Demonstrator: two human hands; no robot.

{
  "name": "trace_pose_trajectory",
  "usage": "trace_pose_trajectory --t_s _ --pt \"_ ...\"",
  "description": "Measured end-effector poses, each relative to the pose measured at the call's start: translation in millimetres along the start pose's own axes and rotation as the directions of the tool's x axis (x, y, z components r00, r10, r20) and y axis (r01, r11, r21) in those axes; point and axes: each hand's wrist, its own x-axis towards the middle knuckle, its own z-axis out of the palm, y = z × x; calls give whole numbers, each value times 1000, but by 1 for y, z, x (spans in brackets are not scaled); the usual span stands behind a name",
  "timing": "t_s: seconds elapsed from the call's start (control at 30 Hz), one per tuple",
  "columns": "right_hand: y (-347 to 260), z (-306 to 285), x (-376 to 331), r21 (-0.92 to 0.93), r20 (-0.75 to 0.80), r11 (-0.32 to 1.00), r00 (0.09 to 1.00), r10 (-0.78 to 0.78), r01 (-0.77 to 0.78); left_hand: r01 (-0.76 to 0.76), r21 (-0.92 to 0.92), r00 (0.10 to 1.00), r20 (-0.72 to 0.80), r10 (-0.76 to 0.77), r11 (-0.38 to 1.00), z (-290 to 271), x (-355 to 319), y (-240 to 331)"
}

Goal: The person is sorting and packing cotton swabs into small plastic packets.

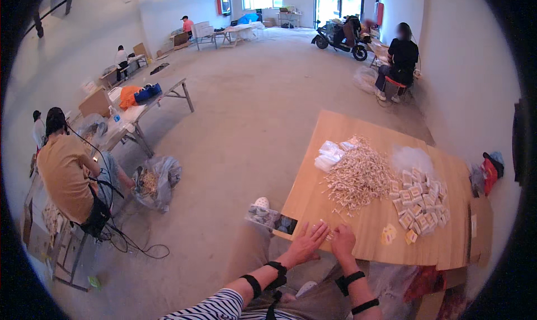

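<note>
At the near edge of the wooden table (302, 180), my left hand (306, 243) lies with its fingers stretched out toward my right hand. My right hand (342, 242) is closed beside it, fingers curled; whatever is in them is too small or hidden to make out. Beyond both hands spreads a heap of cotton swabs (358, 177), with a few loose ones straying toward my fingers. Clear plastic bags (329, 157) lie at the heap's far left. Right of it are piled small filled packets (417, 200), and yellow cards (389, 234) rest nearer to me.
A crumpled clear bag (413, 159) lies behind the packets. Cardboard boxes (481, 230) stand against the table's right side. To the left a seated person (70, 169) works by a bench, a bag of sticks (154, 183) on the floor. Another person (401, 57) and a scooter (342, 38) are farther off.
</note>
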Motion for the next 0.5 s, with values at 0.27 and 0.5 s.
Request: trace_pose_trajectory --t_s 0.27,0.5 --pt "7 8 5 -86 28 995 998 -52 55 2 -21 1000 27 -1 1000 -5 0 2" --pt "3 9 2 -37 -47 999 998 -34 32 22 -50 1000 -14 -22 999 5 -2 2"
